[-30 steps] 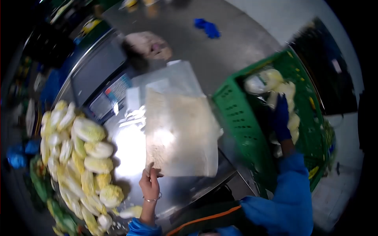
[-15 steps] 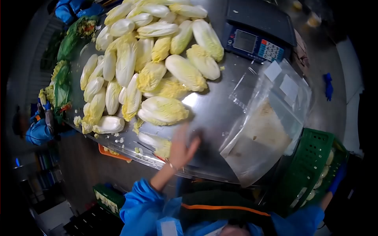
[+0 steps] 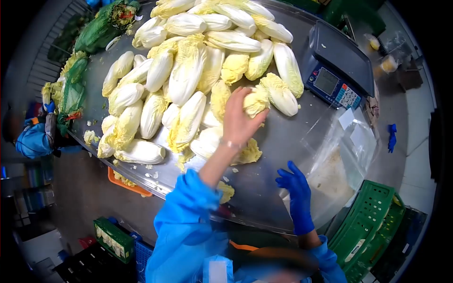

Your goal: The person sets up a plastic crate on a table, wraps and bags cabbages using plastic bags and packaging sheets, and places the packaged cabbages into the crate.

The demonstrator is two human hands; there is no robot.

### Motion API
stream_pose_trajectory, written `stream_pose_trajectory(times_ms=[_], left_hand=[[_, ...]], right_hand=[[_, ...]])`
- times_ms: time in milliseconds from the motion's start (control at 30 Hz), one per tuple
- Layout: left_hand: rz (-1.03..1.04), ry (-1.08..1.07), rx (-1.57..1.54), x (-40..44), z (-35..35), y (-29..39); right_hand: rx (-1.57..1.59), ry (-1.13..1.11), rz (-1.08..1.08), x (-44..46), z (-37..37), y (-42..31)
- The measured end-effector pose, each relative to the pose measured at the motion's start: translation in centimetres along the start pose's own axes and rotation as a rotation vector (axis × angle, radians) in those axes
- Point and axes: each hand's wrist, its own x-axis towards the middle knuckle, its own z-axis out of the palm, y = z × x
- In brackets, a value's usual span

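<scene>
My bare left hand [image 3: 239, 115] is closed around a yellow-leaved cabbage [image 3: 256, 101] at the right side of a heap of pale cabbages [image 3: 186, 70] on the metal table. A bracelet circles that wrist. In a blue glove, my right hand [image 3: 296, 188] hangs over the table with fingers apart, holding nothing. Beside it lie clear plastic bags [image 3: 330, 177] with white labels. Behind the bags stands a blue scale [image 3: 332, 75] with a display and keypad.
At the lower right is a green crate [image 3: 365, 231]. Green net sacks [image 3: 73, 101] line the table's left edge, where a co-worker [image 3: 35, 137] in blue stands. An orange bin [image 3: 127, 181] sits below the front edge. A blue glove [image 3: 392, 137] lies far right.
My left hand has moved from the front of the table onto the heap and closed on a cabbage. My right hand has come out of the green crate to above the table. The view has shifted.
</scene>
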Motion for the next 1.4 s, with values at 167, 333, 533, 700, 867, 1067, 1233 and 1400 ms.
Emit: stream_pose_trajectory(times_ms=[167, 333, 533, 700, 867, 1067, 1233, 1400], left_hand=[[0.284, -0.28, -0.179, -10.4, -2.8, 6.9], [0.263, -0.401, 0.018, -10.8, -7.3, 1.6], [-0.209, 0.226, 0.218, -0.8, -13.9, -7.6], [-0.229, 0.061, 0.56, 5.7, -16.7, -14.7], [-0.177, -0.035, 0.627, 7.4, -12.8, -15.3], [-0.105, 0.086, 0.477, 7.3, -12.3, -12.8], [-0.311, -0.117, -0.112, 4.2, -16.3, -1.2], [-0.242, -0.268, -0.729, 0.1, -17.9, 2.8]], right_hand=[[0.83, -0.212, 0.15, 2.5, -0.4, 1.8], [0.338, 0.125, 0.149, 4.1, -6.4, -5.1], [-0.609, 0.35, -0.271, 22.9, -15.1, -22.9], [-0.328, 0.245, -0.17, 30.4, -21.6, -27.8], [-0.582, 0.426, -0.51, 21.1, -23.3, -21.2], [-1.477, 1.315, -0.127, -3.2, -28.3, 4.1], [-0.55, 1.051, -0.116, -10.6, -27.7, 13.3], [-0.313, 0.832, -0.271, -11.3, -18.5, 4.0]])
